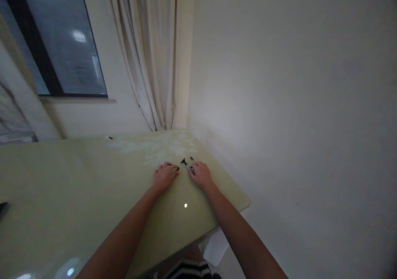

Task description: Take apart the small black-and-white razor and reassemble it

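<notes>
Both my hands rest on a pale yellow-green table (77, 188) near its far right corner. My left hand (165, 175) lies palm down with the fingers stretched out flat, holding nothing. My right hand (201, 174) sits just to its right, fingers curled over the handle of a small razor-like tool (186, 164) with a black head and a light handle. The tool's head sticks out between the two hands. A small dark piece (192, 159) lies just beyond my right fingertips.
A white wall rises close on the right, a cream curtain (155, 55) hangs in the corner, and a dark window (62, 39) is at the left. A small dark object (109, 138) lies at the table's far edge. Another dark thing (3, 208) shows at the left edge.
</notes>
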{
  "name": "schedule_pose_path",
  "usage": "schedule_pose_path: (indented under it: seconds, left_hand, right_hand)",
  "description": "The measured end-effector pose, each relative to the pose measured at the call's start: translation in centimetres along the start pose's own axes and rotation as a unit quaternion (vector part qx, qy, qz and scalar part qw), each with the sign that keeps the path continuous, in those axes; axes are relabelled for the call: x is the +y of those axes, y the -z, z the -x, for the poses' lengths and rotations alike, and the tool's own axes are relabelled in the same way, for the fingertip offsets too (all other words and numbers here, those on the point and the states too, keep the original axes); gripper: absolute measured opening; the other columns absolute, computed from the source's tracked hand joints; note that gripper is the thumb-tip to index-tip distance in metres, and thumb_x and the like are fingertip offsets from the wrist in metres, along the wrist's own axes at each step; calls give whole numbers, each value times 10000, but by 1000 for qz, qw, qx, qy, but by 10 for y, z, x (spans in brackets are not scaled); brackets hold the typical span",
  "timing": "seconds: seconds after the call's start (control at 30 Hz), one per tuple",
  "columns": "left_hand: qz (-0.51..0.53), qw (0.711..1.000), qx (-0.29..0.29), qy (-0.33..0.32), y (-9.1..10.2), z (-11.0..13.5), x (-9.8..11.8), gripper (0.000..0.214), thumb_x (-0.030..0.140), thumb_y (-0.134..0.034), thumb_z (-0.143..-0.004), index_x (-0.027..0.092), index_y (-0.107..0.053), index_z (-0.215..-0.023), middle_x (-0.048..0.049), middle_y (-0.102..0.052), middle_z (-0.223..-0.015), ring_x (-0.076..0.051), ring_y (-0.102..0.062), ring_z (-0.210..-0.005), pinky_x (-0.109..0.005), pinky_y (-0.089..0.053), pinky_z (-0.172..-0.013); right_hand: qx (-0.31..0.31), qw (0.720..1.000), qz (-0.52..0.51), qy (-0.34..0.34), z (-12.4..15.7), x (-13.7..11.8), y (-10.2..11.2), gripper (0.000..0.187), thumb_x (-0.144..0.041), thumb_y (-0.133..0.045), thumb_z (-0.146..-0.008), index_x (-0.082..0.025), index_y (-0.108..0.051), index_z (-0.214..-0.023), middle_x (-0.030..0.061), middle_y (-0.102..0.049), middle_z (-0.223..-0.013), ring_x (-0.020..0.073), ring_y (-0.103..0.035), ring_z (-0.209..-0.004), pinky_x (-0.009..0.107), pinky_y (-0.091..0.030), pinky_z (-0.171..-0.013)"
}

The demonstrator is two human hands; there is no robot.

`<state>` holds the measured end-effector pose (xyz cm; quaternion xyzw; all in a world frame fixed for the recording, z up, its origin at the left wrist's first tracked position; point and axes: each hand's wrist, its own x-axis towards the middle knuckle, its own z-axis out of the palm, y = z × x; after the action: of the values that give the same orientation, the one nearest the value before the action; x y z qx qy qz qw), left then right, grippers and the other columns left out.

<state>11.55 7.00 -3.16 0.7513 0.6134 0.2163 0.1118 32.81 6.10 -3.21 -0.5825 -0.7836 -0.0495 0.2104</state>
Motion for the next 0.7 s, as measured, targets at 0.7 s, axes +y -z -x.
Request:
schedule_pose_path:
  seconds: [0.7]
  left_hand:
    - [-36, 996, 54, 55, 65, 36, -142, 396, 520, -591, -872, 265, -785, -1106, -103, -724, -1243, -325, -653, -1143, -426, -498, -952]
  right_hand:
    - [-19, 987, -138, -76, -20, -87, -3, 124, -288, -665, -923, -190, -739, -926, 97, -746, -969, 224, -674, -890, 307, -471, -794]
